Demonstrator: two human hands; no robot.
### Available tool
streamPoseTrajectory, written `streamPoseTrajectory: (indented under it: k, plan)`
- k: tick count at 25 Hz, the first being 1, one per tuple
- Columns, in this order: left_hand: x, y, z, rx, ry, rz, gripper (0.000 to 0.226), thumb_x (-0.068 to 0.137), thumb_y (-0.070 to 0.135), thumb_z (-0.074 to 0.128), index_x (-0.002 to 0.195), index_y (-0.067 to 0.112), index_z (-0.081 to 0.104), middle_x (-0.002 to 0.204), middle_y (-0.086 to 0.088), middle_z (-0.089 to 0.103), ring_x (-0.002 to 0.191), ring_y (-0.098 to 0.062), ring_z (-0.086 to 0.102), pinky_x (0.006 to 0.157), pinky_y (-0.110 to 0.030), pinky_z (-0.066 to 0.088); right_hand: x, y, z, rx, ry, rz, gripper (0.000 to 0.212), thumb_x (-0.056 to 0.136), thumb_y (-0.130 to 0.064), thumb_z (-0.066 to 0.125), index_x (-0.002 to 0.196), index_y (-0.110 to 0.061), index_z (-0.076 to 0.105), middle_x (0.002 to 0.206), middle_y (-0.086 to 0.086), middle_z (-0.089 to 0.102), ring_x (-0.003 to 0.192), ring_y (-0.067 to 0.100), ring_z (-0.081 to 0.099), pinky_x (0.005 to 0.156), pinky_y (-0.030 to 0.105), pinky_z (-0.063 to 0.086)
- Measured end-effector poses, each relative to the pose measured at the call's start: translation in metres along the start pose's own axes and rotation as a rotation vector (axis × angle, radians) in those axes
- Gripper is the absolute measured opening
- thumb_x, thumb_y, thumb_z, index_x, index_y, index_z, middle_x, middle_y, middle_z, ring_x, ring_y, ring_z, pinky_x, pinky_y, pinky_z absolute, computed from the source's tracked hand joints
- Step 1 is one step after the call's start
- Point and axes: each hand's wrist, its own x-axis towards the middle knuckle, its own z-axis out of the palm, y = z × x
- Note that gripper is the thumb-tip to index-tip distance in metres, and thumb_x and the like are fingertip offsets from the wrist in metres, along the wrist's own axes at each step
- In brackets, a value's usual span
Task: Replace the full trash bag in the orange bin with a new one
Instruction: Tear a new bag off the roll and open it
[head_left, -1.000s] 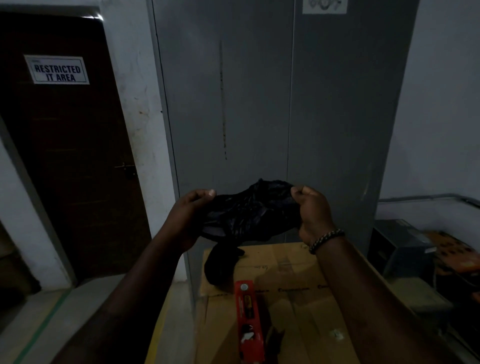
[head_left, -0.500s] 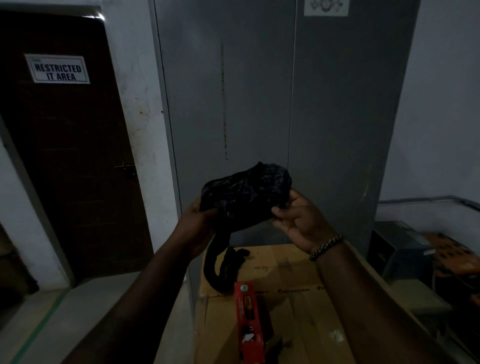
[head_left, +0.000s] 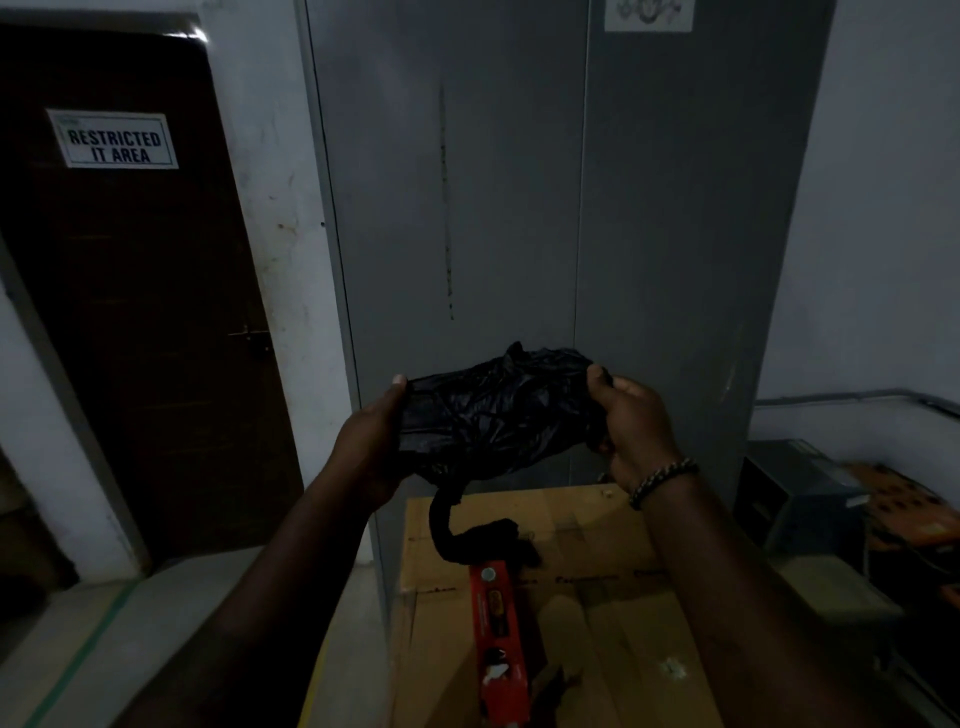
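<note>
A crumpled black trash bag (head_left: 493, 415) is held in the air in front of me, above a cardboard box (head_left: 597, 613). My left hand (head_left: 371, 441) grips its left end and my right hand (head_left: 628, 421) grips its right end, stretching it sideways. A twisted tail of the bag (head_left: 467, 535) hangs down and rests on the box top. The orange bin is not in view.
A red flat tool (head_left: 498, 639) lies on the box. A grey metal cabinet (head_left: 571, 208) stands right behind. At left is a dark door (head_left: 140, 312) with a "RESTRICTED IT AREA" sign. Grey and orange equipment (head_left: 810, 493) sits at right.
The bag was bunched up between my hands half a second ago; now both hands have pulled apart and stretched it wide again. My right hand has closed on its end.
</note>
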Motion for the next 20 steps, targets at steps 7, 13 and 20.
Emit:
streamPoseTrajectory:
  k: [7,13,20]
  plan:
    - [-0.007,-0.007,0.006,-0.234,-0.275,-0.07,0.064,0.096,0.06,0.047,0.146,0.021,0.049,0.142,-0.011,0.058,0.126,-0.031,0.059,0.1,-0.048,0.052,-0.017,0.01,0.002,0.247,-0.593,0.105,0.071,0.085,0.014,0.06,0.146,-0.019,0.044,0.14,0.013,0.059,0.126,0.035,0.058,0.097,0.053,0.052]
    - [-0.004,-0.012,-0.005,-0.025,-0.4,0.149,0.059,0.093,-0.008,0.057,0.145,0.019,0.045,0.14,-0.014,0.059,0.128,-0.037,0.057,0.106,-0.057,0.045,-0.007,0.01,0.006,0.0,-0.116,0.052,0.017,0.095,-0.003,0.062,0.11,-0.006,0.07,0.105,0.014,0.075,0.094,0.028,0.073,0.07,0.037,0.059]
    - [0.009,-0.001,-0.025,0.037,0.048,0.222,0.027,0.097,0.017,0.062,0.121,0.005,0.067,0.114,-0.024,0.071,0.104,-0.043,0.069,0.092,-0.053,0.055,0.013,0.003,-0.023,-0.26,0.182,-0.117,0.038,0.09,-0.036,0.07,0.066,-0.008,0.063,0.07,0.015,0.065,0.065,0.024,0.061,0.058,0.038,0.048]
